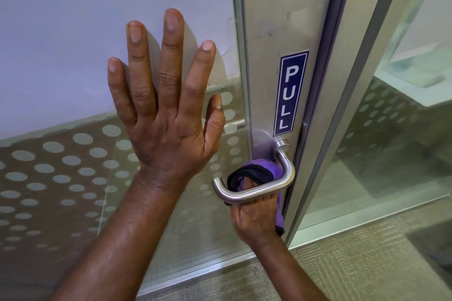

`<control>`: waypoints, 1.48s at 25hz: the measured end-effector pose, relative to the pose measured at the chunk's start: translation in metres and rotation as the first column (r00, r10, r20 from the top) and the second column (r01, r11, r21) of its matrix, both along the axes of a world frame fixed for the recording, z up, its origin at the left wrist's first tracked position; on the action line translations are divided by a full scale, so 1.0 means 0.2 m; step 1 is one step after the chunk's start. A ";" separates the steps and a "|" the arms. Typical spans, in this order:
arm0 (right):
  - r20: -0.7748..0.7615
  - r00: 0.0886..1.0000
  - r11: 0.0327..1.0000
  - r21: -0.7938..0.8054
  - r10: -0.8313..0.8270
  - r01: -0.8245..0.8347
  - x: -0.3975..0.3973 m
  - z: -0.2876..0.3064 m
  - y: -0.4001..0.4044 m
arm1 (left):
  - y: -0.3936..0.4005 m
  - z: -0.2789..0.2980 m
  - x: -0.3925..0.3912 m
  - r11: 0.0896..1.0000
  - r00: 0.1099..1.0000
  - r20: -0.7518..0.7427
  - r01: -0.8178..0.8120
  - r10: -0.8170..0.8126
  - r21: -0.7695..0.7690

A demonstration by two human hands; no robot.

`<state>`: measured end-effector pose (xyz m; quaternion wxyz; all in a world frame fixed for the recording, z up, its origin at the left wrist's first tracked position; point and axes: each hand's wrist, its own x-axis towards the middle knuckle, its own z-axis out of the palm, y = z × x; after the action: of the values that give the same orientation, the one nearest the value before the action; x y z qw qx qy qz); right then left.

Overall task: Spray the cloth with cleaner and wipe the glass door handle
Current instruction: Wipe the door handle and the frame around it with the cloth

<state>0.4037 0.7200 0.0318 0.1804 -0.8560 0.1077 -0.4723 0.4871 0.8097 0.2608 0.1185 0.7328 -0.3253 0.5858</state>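
A brushed-steel lever handle (264, 190) sticks out from the aluminium door stile, just below a blue PULL sticker (291, 93). My right hand (254, 220) comes up from underneath the handle and is closed around a purple cloth (259, 170) with a black edge, pressed behind the lever near its base. A tail of cloth hangs down by the wrist. My left hand (166, 110) lies flat on the glass door panel (61, 32) to the left, fingers spread, holding nothing. No spray bottle is visible.
The glass panel carries a band of frosted dots (49, 173) across its lower half. To the right stands a second aluminium frame (342, 117) with glass behind it. Beige carpet (354, 271) covers the floor below.
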 end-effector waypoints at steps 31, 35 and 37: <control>0.106 0.994 1.000 -0.017 0.007 -0.006 0.05 -0.06 -0.03 | 0.00 -0.02 0.02 1.000 0.998 -0.055 0.012 -0.012 -0.010; 0.206 0.978 0.998 -0.059 0.019 -0.007 0.08 0.05 -0.04 | 0.00 -0.02 0.01 1.000 0.998 -0.053 0.015 -0.016 -0.014; 0.252 0.968 0.992 -0.120 0.001 0.030 0.10 0.12 -0.03 | 0.00 -0.03 0.01 1.000 0.998 -0.060 0.017 -0.018 -0.009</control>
<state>0.4243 0.7132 0.0550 0.1362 -0.7979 0.0612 -0.5840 0.4899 0.8091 0.2557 0.1363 0.7469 -0.3255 0.5636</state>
